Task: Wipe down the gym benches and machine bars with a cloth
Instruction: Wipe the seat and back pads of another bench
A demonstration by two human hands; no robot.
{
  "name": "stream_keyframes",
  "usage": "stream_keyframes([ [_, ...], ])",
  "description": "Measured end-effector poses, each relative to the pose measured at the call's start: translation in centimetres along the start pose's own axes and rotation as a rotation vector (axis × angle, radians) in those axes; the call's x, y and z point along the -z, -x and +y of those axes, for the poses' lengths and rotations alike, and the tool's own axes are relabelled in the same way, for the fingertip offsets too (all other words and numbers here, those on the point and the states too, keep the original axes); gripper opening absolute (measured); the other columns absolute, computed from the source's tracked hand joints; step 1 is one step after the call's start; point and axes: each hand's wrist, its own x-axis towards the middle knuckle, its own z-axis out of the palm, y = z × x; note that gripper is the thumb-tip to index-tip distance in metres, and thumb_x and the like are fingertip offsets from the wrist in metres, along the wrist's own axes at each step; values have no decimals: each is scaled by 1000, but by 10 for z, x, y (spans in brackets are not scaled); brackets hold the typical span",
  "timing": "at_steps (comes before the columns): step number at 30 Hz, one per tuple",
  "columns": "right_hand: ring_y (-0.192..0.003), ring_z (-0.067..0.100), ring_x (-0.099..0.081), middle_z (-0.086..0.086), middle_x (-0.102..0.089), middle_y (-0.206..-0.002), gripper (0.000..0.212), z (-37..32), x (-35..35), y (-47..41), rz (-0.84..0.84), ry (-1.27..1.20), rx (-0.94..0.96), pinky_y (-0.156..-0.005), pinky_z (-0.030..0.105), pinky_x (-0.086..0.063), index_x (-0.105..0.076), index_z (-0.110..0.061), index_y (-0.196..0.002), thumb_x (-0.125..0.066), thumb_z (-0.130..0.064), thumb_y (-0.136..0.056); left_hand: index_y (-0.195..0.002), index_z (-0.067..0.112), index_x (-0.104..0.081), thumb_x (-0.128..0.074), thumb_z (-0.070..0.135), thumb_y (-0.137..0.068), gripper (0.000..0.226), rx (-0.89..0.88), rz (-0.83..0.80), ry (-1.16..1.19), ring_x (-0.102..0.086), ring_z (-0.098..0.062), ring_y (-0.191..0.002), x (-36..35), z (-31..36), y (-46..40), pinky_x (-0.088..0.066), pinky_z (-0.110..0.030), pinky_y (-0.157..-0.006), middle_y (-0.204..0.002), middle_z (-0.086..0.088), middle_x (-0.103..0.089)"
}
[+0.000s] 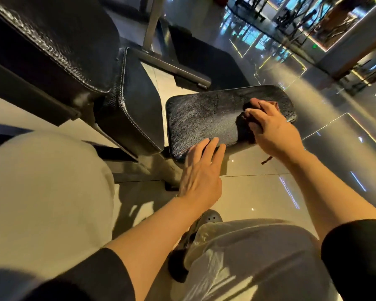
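Observation:
A small black padded seat [206, 118] lies in the middle of the view, its leather showing streaks. My right hand [271, 129] grips a dark cloth [244, 124] and presses it onto the pad's right part. My left hand [201, 170] rests on the pad's near edge with its fingers straight. Beside the pad on the left stands another black cushion [137, 105], and a large black backrest pad [52, 38] fills the upper left.
A grey metal frame bar [174, 66] runs behind the cushions, with an upright post [152, 22] above it. Glossy tiled floor [258, 187] spreads around. My knees in light trousers [44, 187] and a dark shoe [206, 220] are below. More gym machines [291, 14] stand far back.

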Motion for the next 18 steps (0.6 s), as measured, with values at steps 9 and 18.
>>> stream_keyframes([
  [9, -132, 24, -43, -2, -36, -152, 41, 1, 4, 2, -3, 22, 124, -101, 42, -45, -51, -24, -137, -47, -32, -98, -146, 16, -32, -58, 29, -88, 64, -598, -303, -447, -18, -29, -143, 51, 3, -101, -13, -42, -119, -155, -8, -26],
  [18, -127, 23, -42, 2, -41, -143, 35, -15, -15, -28, 87, 22, -35, -99, 40, -44, -56, -21, -129, -45, -35, -99, -147, 20, -27, -61, 39, -88, 70, -449, -482, -426, -14, -26, -142, 46, -4, -119, -13, -43, -119, -154, -8, -20],
])
